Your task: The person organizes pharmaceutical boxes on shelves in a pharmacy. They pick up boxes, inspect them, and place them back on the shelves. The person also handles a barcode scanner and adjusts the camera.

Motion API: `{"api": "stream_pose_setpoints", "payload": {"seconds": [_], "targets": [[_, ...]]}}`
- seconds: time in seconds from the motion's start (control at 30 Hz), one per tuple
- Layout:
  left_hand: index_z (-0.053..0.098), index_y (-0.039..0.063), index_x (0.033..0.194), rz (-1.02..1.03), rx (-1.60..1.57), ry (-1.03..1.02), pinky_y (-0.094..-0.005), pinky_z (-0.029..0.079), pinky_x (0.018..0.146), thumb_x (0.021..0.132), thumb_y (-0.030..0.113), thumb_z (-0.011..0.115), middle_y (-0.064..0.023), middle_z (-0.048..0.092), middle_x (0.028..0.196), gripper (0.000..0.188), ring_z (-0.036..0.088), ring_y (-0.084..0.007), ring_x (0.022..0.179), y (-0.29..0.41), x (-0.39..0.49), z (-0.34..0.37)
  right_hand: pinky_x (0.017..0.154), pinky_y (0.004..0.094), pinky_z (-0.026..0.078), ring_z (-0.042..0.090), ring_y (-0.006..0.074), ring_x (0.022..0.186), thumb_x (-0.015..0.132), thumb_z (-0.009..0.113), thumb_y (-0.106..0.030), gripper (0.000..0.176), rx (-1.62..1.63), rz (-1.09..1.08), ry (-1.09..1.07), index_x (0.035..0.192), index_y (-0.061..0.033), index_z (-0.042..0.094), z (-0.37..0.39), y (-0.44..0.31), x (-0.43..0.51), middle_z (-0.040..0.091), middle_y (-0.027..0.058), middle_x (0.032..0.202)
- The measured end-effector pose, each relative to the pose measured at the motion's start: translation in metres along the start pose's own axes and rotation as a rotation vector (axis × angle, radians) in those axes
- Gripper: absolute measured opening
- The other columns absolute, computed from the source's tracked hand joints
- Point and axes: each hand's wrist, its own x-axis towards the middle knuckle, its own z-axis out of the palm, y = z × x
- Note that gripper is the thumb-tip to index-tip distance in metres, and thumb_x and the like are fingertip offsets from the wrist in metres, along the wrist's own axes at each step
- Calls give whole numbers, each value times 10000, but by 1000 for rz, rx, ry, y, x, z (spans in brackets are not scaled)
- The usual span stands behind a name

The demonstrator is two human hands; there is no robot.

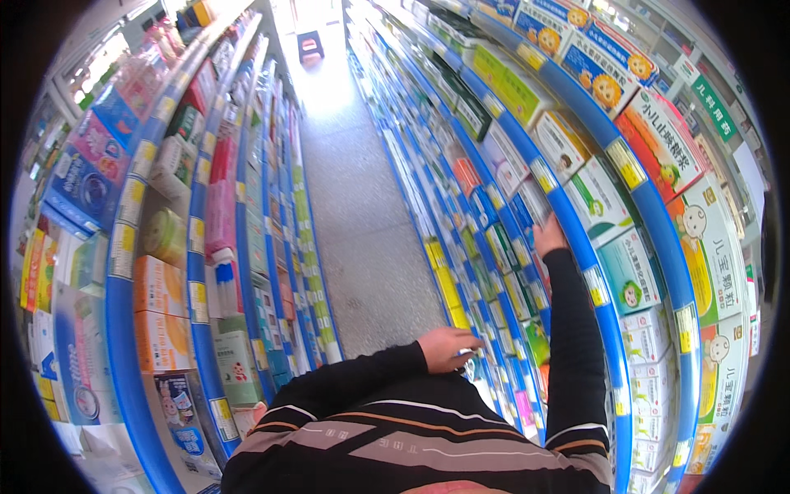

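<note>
My right hand reaches into a middle tier of the right-hand shelf, just under a blue shelf edge. Its fingers are at a pale medicine box and partly hidden, so whether they grip it is unclear. In front of my waist, by the lower tiers, is my left hand with its fingers bent. Something small and whitish shows at its fingers; I cannot tell whether it is held. A white box with a green picture stands one tier above my right hand.
Shelves stocked with boxes line both sides of a narrow aisle with a grey speckled floor. Orange boxes and a green jar sit on the left shelf. A dark stool-like object stands at the bright far end.
</note>
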Motion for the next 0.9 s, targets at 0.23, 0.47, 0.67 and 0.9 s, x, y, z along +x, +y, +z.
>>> {"api": "stream_pose_setpoints", "payload": {"seconds": [0.23,0.47,0.67,0.9], "targets": [[680,71,1220,-27,-34,-59,-425,565,861,959,156,659,-157,703,1099,275,691,-350,1020,-1,-2,10,1051,504,473,582,468,1241,899,695,-147,607,206,-310,135,1446,30,502,-32,-21,-133,594,288,1359],[696,69,1207,56,-126,-162,-418,566,906,955,159,676,-163,714,1150,269,691,-362,1064,18,8,36,870,392,588,743,304,986,908,718,-136,410,507,115,-130,1293,-10,661,-64,13,-268,727,202,1153],[682,47,1193,248,-139,-240,-425,555,842,969,143,650,-146,704,1072,246,692,-347,979,71,24,75,863,343,594,744,207,996,965,696,-105,334,619,230,104,1280,2,666,-160,23,-333,753,142,1128],[705,59,1190,243,-179,-409,-416,562,865,948,127,663,-149,709,1087,255,703,-345,1002,139,13,158,861,296,569,727,155,952,963,703,-49,272,567,194,341,1222,31,692,-254,51,-444,768,116,1075]]}}
